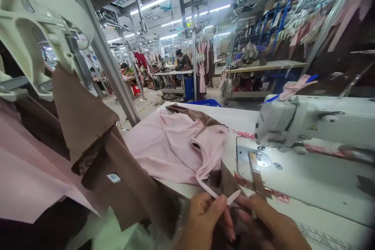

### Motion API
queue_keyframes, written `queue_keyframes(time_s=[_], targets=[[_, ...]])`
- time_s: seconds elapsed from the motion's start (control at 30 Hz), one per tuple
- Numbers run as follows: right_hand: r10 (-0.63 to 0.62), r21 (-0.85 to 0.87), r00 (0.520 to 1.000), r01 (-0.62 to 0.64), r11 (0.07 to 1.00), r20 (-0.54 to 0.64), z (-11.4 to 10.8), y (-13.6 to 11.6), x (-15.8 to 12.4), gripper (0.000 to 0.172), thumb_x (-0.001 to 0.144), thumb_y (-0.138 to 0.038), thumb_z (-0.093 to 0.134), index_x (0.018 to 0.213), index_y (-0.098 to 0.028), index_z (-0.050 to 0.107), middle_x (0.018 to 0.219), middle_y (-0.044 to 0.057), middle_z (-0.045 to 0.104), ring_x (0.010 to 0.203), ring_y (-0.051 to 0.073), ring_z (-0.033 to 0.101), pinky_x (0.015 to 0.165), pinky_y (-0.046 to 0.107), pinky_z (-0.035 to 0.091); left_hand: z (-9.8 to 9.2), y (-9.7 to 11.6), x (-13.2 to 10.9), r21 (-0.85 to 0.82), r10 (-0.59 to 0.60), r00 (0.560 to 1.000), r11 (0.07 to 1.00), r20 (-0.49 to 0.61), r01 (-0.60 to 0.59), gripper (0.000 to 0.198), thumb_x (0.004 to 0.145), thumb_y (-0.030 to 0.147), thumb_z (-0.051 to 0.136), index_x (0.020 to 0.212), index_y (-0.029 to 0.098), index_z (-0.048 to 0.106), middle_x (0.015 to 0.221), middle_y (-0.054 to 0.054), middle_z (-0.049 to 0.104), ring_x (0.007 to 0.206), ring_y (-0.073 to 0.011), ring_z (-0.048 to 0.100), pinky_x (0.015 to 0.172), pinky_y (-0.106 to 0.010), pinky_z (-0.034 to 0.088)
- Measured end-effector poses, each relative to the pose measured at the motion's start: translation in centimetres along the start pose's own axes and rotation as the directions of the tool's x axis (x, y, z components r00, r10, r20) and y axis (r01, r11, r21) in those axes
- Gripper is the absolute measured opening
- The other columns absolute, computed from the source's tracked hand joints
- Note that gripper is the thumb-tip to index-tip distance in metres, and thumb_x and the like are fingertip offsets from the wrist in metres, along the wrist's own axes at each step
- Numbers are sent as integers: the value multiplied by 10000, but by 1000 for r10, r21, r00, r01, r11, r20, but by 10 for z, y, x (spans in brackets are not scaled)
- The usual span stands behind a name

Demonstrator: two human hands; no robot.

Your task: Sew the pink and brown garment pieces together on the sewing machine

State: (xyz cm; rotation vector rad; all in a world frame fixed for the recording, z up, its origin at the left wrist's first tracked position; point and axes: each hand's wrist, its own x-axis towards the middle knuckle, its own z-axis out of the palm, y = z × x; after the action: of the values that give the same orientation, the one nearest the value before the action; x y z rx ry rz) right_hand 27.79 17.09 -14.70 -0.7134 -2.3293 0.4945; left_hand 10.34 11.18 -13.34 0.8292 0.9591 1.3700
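Observation:
A pink and brown garment point(178, 148) lies spread on the white sewing table. Its narrow pink strap point(208, 188) runs down toward me. My left hand point(206, 218) is closed, pinching this strap between thumb and forefinger. Just to the right, my right hand point(263, 213) is also closed, its fingertips at the strap's short free end; part of its grip is hidden. Brown fabric hangs beneath both hands, dark and blurred. To the right of the garment stands a white sewing machine point(319, 121), its metal plate point(244, 156) close beyond my right hand.
At left, white hanger clamps point(43, 47) hold hanging brown pieces point(83, 117) and pink pieces point(32, 164) beside the table. A metal post point(108, 62) rises behind them. A blue basket point(205, 102) stands past the table's far edge. People point(182, 60) sit at machines farther back.

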Motion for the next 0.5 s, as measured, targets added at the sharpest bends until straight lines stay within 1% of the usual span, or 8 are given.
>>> queue_keyframes(time_s=[0.03, 0.1, 0.13, 0.2, 0.27, 0.37, 0.4, 0.5], targets=[[40, -24, 999, -40, 999, 4, -5, 2, 0, 284, 961, -327, 518, 1242, -306, 493, 1015, -6, 728, 829, 135, 720, 673, 165, 560, 0, 4, 1, 46, 32, 999, 998, 12, -32, 530, 831, 590, 625, 638, 99, 565, 519, -12, 530, 452, -75, 506, 494, -180, 417], [82, -75, 996, -84, 994, -21, -12, 4, 0, 378, 941, -460, 551, 1282, -308, 492, 1152, 7, 714, 953, 171, 713, 736, 193, 572, -1, 10, 2, 131, 62, 996, 989, 59, -69, 507, 864, 558, 604, 655, 97, 569, 548, -19, 547, 497, -74, 523, 541, -177, 426], [81, -87, 996, -84, 993, -28, -15, 4, 1, 403, 943, -485, 538, 1301, -308, 490, 1206, 13, 694, 1013, 186, 695, 771, 210, 571, -2, 12, 2, 156, 67, 994, 984, 87, -80, 498, 871, 552, 599, 667, 98, 568, 563, -20, 549, 513, -75, 527, 555, -178, 431], [80, -57, 997, -80, 995, -15, -19, -2, 5, 361, 982, -454, 462, 1304, -293, 495, 1247, 33, 671, 1090, 202, 660, 820, 236, 559, -2, 15, 2, 176, 71, 988, 980, 135, -94, 479, 871, 549, 597, 706, 101, 568, 590, -17, 547, 534, -80, 529, 570, -184, 445], [88, 18, 996, -88, 996, 18, -19, -10, 10, 267, 1010, -387, 397, 1203, -274, 541, 1154, 46, 699, 1050, 200, 671, 797, 239, 551, -2, 18, 2, 184, 64, 986, 979, 155, -92, 461, 859, 544, 615, 740, 102, 570, 616, -19, 549, 551, -84, 530, 582, -191, 457], [67, 110, 994, -77, 991, 91, -17, -19, 15, 177, 1013, -334, 390, 1008, -278, 558, 932, 10, 683, 858, 168, 681, 721, 228, 531, -1, 23, 2, 190, 34, 982, 979, 185, -70, 460, 828, 557, 641, 786, 103, 580, 636, -22, 552, 557, -91, 525, 587, -204, 467], [43, 123, 993, -56, 991, 109, -17, -19, 17, 153, 1009, -323, 405, 990, -281, 552, 895, 0, 662, 829, 162, 672, 710, 226, 525, -1, 26, 2, 192, 26, 981, 979, 193, -64, 464, 819, 564, 644, 797, 105, 581, 638, -21, 550, 554, -93, 522, 587, -209, 469], [-5, 119, 991, -11, 993, 136, -16, -17, 18, 106, 996, -293, 443, 991, -283, 548, 876, 0, 640, 820, 167, 664, 698, 230, 519, 0, 32, 1, 253, 7, 978, 965, 210, -61, 437, 829, 540, 629, 783, 108, 581, 638, -23, 543, 564, -99, 516, 596, -216, 462]])
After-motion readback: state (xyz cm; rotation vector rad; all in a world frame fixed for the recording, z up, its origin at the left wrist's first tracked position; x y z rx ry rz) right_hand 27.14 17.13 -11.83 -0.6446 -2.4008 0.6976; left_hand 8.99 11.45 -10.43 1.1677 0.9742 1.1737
